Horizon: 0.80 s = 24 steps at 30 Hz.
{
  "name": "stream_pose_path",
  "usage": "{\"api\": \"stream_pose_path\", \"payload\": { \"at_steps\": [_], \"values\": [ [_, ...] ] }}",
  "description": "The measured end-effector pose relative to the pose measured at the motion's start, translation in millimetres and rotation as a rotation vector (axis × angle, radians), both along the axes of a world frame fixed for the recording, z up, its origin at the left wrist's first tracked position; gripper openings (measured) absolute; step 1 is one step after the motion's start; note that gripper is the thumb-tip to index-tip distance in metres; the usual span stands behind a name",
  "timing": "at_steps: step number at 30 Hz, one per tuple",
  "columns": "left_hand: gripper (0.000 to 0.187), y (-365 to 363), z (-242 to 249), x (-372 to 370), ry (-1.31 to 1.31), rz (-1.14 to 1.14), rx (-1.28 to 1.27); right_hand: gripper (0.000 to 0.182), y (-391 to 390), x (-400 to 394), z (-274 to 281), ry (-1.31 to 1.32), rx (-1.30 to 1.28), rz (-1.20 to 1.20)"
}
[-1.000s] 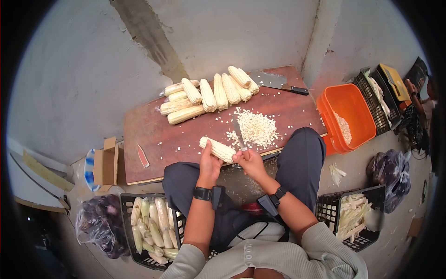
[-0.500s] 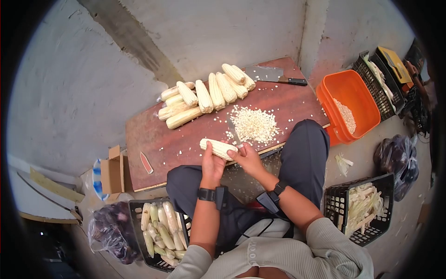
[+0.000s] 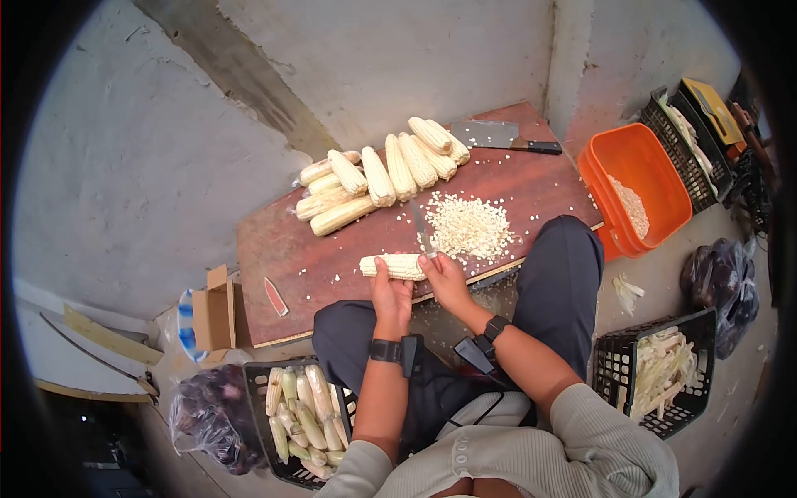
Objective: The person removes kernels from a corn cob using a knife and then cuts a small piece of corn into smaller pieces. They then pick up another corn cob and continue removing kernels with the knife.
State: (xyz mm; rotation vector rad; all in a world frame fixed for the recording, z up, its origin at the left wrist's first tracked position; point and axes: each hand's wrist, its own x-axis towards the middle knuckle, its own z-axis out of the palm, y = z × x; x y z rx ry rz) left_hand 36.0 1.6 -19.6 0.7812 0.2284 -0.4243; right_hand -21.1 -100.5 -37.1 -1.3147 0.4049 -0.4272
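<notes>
My left hand (image 3: 392, 297) is closed around a pale corn cob (image 3: 392, 266), holding it nearly level above the board's front edge. In my right hand (image 3: 448, 284) is a knife (image 3: 421, 226), its blade pointing away from me, while the thumb rests at the cob's right end. A heap of loose corn kernels (image 3: 469, 226) lies on the reddish board (image 3: 365, 245), just beyond my right hand. Several whole cobs (image 3: 378, 178) are lined up along the back of the board.
A cleaver (image 3: 498, 137) lies at the board's far right, a small red blade (image 3: 276, 297) at its left. Right of the board stands an orange bucket (image 3: 610, 195) holding kernels. Crates of corn (image 3: 274, 448) and husks (image 3: 701, 390) flank my legs.
The cob has turned from a slant to almost level in my hands. The whole view has shifted, so everything appears slightly farther right. Both hands keep their hold.
</notes>
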Motion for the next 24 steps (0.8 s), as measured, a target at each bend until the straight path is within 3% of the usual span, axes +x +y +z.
{"api": "stream_pose_path", "payload": {
  "at_steps": [5,14,17,20,24],
  "values": [
    [0.033,-3,-5,2,-0.016,0.069,0.068,0.043,3,9,0,0.168,-0.267,-0.135],
    [0.028,-5,-1,3,0.004,0.091,0.096,0.047,10,28,-33,0.29,-0.332,-0.199],
    [0.027,-5,3,2,0.008,0.079,0.115,0.047,3,31,-46,0.315,-0.164,-0.104],
    [0.028,-9,23,-7,-0.008,0.119,0.169,0.044,-17,18,-21,0.315,-0.039,0.059],
    [0.03,-1,28,-6,-0.135,0.15,0.226,0.04,-47,8,-32,0.356,-0.462,0.048]
  ]
}}
